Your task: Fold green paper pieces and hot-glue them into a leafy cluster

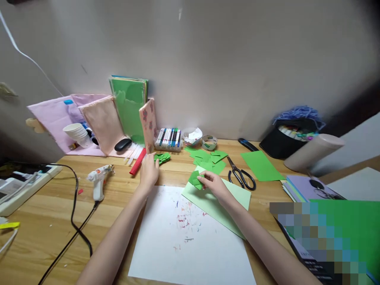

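Note:
My right hand (212, 185) pinches a cut green paper piece (194, 180) between thumb and fingertips, just over a pale green sheet (236, 194). That sheet lies at a slant, partly on a large white sheet (166, 245) with coloured marks. At the left, my left hand (149, 169) rests with its fingers stretched forward beside a small pile of green paper pieces (162, 158); some fingertips are hidden. A red stick-shaped thing (137, 162) lies just left of that hand. Green paper scraps (208, 159) and black-handled scissors (241, 174) lie beyond my right hand.
A white glue gun (99, 182) stands at the left, its black cord (75, 233) crossing the table. Along the wall are a marker box (168, 139), a tape roll (209, 142) and a black holder (271, 142). A green sheet (261, 165) lies right of the scissors.

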`<state>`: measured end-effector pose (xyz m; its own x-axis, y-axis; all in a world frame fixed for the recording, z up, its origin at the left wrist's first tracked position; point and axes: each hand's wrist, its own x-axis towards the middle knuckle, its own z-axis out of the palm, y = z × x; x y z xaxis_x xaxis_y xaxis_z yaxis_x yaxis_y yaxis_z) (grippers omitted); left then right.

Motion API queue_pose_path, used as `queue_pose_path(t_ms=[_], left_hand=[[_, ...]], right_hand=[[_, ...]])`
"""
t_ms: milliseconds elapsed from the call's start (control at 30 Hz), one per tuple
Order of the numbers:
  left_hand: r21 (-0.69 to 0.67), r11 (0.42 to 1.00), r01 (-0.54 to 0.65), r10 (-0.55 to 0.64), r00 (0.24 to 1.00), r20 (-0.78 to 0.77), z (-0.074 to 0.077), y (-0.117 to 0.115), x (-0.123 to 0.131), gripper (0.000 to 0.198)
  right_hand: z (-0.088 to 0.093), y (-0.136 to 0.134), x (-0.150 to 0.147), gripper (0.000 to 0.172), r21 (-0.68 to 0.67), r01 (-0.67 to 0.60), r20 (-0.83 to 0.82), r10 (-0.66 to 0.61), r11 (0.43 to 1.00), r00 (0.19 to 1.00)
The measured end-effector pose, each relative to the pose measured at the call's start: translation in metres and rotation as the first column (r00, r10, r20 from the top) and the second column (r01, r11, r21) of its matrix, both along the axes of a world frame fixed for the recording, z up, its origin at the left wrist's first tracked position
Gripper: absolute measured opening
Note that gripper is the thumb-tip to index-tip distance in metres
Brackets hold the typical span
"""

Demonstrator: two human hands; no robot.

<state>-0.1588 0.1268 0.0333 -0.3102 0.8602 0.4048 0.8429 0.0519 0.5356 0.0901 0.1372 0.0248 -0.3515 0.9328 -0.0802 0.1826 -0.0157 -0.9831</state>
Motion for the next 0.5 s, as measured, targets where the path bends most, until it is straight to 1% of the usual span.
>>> queue_pose_path(t_ms=[67, 133, 233, 300, 333, 400, 433, 467, 500], left_hand=[[-0.014, 1.000, -0.011, 0.011, 1.000, -0.024, -0.003, 0.002, -0.014, 0.030], [-0.025, 1.000, -0.004, 0.004, 1.000, -0.018, -0.004, 0.001, -0.016, 0.029], [-0.041, 0.999, 0.011, -0.011, 1.000, -0.007, -0.001, -0.002, -0.008, 0.027], [-0.058, 0.998, 0.027, -0.027, 1.000, 0.007, 0.002, -0.004, -0.001, 0.025], [-0.066, 0.997, 0.037, -0.036, 0.999, 0.019, 0.005, -0.004, 0.003, 0.023], [-0.068, 0.995, 0.070, -0.066, 0.996, 0.068, 0.017, -0.005, 0.013, 0.022], [-0.062, 0.992, 0.106, -0.098, 0.989, 0.112, 0.026, -0.008, 0.020, 0.021], [-0.046, 0.987, 0.156, -0.147, 0.975, 0.169, 0.038, -0.013, 0.029, 0.022], [-0.022, 0.971, 0.238, -0.226, 0.943, 0.247, 0.050, -0.022, 0.038, 0.023]], right_hand=[[-0.004, 0.018, -0.024, 0.023, 0.039, -0.042, 0.123, 0.037, 0.998, 0.992], [-0.010, 0.036, -0.050, 0.019, 0.051, -0.053, 0.179, 0.043, 0.997, 0.983], [-0.019, 0.060, -0.086, 0.015, 0.089, -0.028, 0.251, 0.005, 0.996, 0.968], [-0.022, 0.069, -0.102, 0.019, 0.148, 0.009, 0.290, -0.051, 0.989, 0.956], [-0.021, 0.070, -0.105, 0.024, 0.185, 0.028, 0.301, -0.084, 0.982, 0.950], [-0.017, 0.065, -0.104, 0.035, 0.260, 0.069, 0.307, -0.150, 0.963, 0.940], [-0.014, 0.059, -0.099, 0.040, 0.299, 0.085, 0.305, -0.179, 0.951, 0.935], [-0.011, 0.051, -0.091, 0.043, 0.336, 0.093, 0.299, -0.200, 0.937, 0.933], [-0.007, 0.040, -0.081, 0.042, 0.370, 0.095, 0.293, -0.213, 0.924, 0.932]])
